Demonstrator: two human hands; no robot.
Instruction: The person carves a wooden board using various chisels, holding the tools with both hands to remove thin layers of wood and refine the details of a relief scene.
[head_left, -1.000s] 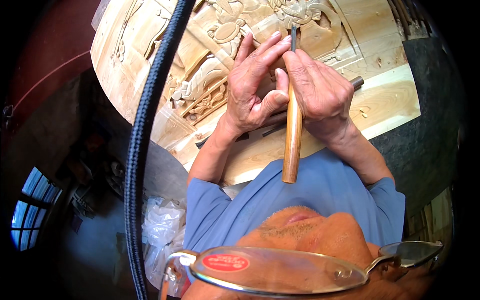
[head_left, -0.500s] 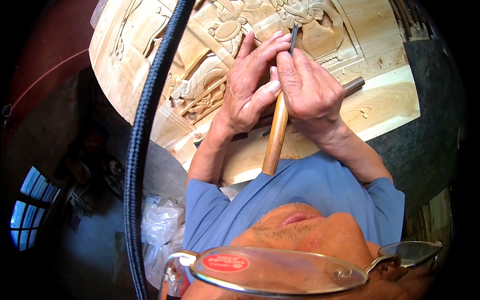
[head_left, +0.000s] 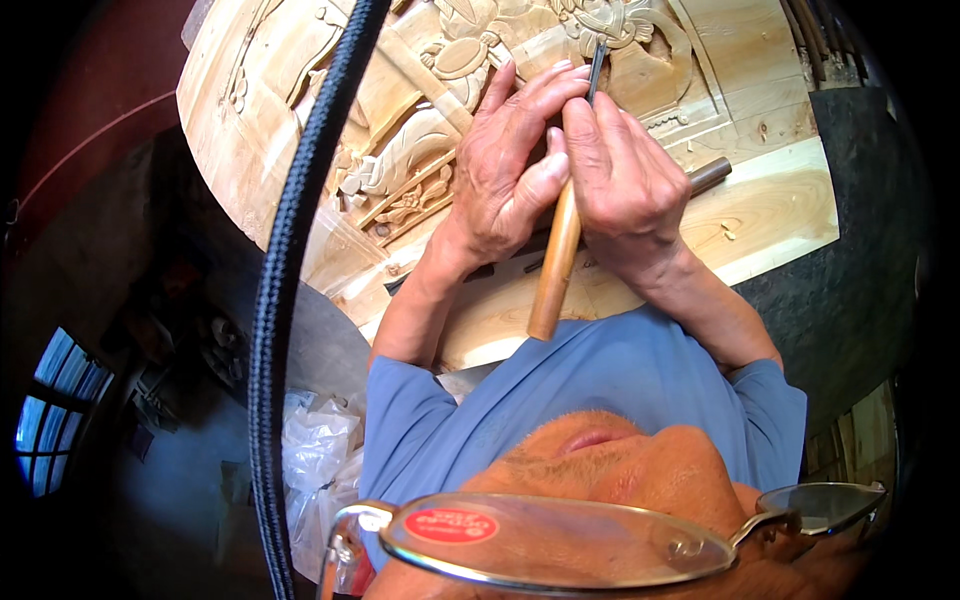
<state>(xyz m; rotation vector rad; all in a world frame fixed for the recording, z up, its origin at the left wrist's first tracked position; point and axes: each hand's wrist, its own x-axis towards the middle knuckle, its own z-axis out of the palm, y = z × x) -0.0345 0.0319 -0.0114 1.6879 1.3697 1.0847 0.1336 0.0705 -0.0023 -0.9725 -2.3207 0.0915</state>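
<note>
The right hand (head_left: pixel 630 185) grips the chisel (head_left: pixel 562 255) low down by its metal blade (head_left: pixel 598 72), maybe to keep the tip steady. The chisel slants over the wood board (head_left: pixel 775 190), its tip far out by a carved shape (head_left: pixel 612 25); I cannot tell if it touches. The left hand (head_left: pixel 500 175) is not clenched: its long fingers reach beside the blade, and its thumb is by the handle, perhaps to guide it. Whether they press, I cannot tell.

The handle's end points back at the blue shirt (head_left: pixel 660 360), so there seems little room to pull it near. The board's near edge runs under the arms (head_left: pixel 705 295). A brown stick (head_left: pixel 712 176) lies just right of the right hand, so side room looks small there. On its near side is flat wood with small chips (head_left: pixel 729 233), then the board's right edge and a dark surface (head_left: pixel 820 280).
</note>
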